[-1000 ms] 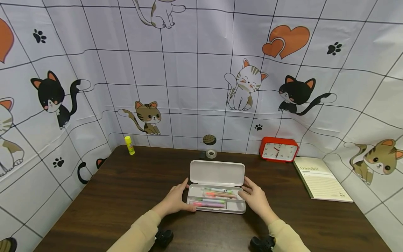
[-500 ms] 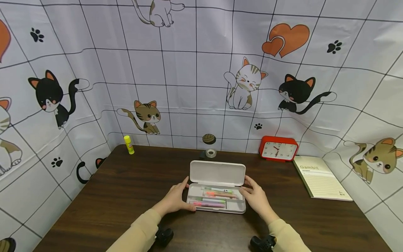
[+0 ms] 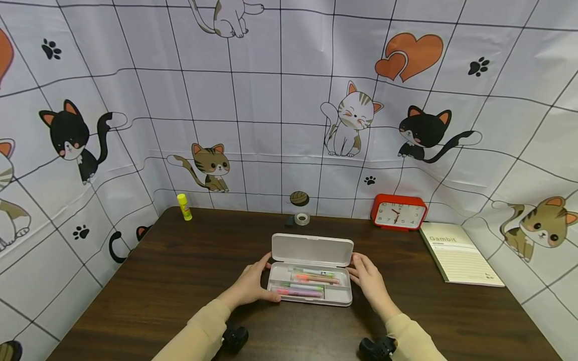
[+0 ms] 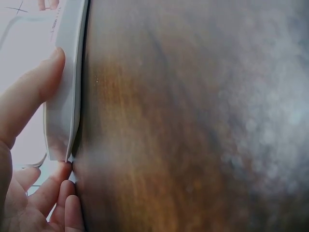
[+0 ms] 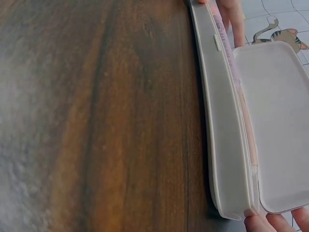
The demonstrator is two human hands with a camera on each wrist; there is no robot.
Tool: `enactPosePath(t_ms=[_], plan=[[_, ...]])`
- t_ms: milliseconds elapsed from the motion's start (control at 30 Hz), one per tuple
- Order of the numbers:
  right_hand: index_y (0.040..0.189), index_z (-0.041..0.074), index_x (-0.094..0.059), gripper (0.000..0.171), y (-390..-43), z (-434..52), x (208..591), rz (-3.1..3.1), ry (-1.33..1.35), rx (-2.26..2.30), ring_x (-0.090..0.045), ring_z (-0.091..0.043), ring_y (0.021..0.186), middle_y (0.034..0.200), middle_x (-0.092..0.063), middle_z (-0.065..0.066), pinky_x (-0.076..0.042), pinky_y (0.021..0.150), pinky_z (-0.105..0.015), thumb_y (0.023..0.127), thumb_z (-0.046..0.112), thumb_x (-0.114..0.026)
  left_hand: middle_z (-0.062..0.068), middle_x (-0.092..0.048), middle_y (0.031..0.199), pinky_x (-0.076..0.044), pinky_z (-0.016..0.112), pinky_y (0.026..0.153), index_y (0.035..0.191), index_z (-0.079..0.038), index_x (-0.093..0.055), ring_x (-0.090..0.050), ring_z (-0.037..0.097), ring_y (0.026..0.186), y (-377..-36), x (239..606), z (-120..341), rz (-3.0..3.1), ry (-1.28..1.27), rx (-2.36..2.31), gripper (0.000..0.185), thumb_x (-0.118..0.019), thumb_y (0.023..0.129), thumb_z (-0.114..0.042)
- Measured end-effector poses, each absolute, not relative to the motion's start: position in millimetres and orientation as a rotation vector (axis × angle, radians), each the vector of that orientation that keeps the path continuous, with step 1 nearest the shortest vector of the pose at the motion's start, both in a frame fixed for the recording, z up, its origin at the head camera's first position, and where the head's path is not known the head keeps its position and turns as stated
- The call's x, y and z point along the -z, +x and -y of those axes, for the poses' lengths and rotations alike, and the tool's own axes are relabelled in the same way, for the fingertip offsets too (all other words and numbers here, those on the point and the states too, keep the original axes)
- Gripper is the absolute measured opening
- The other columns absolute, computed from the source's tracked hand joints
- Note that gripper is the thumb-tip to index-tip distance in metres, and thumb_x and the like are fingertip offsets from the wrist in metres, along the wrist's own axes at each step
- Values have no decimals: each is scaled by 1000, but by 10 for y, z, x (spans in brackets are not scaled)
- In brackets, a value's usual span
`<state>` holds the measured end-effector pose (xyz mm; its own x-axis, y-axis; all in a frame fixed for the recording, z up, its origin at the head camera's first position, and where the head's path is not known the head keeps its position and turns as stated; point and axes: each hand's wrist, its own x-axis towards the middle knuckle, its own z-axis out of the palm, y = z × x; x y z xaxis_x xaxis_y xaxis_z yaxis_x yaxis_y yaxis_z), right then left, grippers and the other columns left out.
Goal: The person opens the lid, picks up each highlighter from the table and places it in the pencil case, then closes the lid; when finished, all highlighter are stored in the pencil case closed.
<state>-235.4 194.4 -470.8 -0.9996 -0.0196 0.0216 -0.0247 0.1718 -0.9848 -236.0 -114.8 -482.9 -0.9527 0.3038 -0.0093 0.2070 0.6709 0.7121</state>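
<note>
A white pencil case [image 3: 311, 301] lies on the table with its lid [image 3: 311, 249] raised at the back, leaning slightly forward. Several coloured pens [image 3: 300, 292] lie in its two long compartments. My left hand [image 3: 247, 287] holds the left end; in the left wrist view the thumb [image 4: 36, 87] presses the front wall and the fingers reach round the end. My right hand [image 3: 371, 286] is at the right end, its fingers extended to the lid's right edge. In the right wrist view its fingertips [image 5: 280, 222] touch the lid's edge and the case's corner.
Behind the case stand a roll of tape [image 3: 302, 219] and a red alarm clock [image 3: 399, 212]. A notebook [image 3: 460, 254] lies at the right, a yellow glue stick [image 3: 184, 206] at the far left corner. A cat-print curtain [image 3: 257, 120] encloses the brown table [image 3: 180, 260].
The right hand's fingers have shifted from over the case's right end to the lid's edge. The lid has tipped slightly forward. The left hand has stayed in place.
</note>
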Motion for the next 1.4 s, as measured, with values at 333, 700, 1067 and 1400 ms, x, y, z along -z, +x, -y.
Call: enactPosePath(t_ms=[333, 700, 1067, 1400], plan=[[137, -9, -34, 60, -2326, -1955, 4678, 2397, 19, -2076, -49, -45, 121, 131, -43, -32, -42, 99, -47, 104, 41, -27, 11, -53, 125, -36, 56, 99, 146, -3, -27, -43, 36, 120, -2373, 4852, 1154, -2727, 425, -1224, 111, -89, 60, -37], [141, -17, -23, 65, -2306, -1986, 4674, 2414, 30, -2113, -41, -48, 126, 140, -32, -38, -39, 101, -47, 105, 36, -30, 13, -55, 125, -35, 55, 100, 143, -4, -31, -43, 35, 120, -2357, 4839, 1142, -2741, 408, -1237, 106, -91, 60, -32], [127, -9, -47, 43, -2290, -2030, 4665, 2400, 47, -2190, -53, -37, 117, 125, -52, -22, -45, 96, -45, 103, 25, -36, 15, -53, 130, -35, 55, 101, 145, -3, -26, -41, 38, 124, -2343, 4827, 1146, -2738, 403, -1215, 109, -89, 62, -35], [137, -10, -42, 45, -2224, -2118, 4649, 2490, 213, -2175, -51, -25, 120, 140, -43, -26, -45, 97, -44, 100, 16, -42, 18, -48, 137, -35, 60, 97, 149, -13, -29, -39, 41, 125, -2317, 4807, 1157, -2771, 479, -1145, 106, -87, 65, -40]])
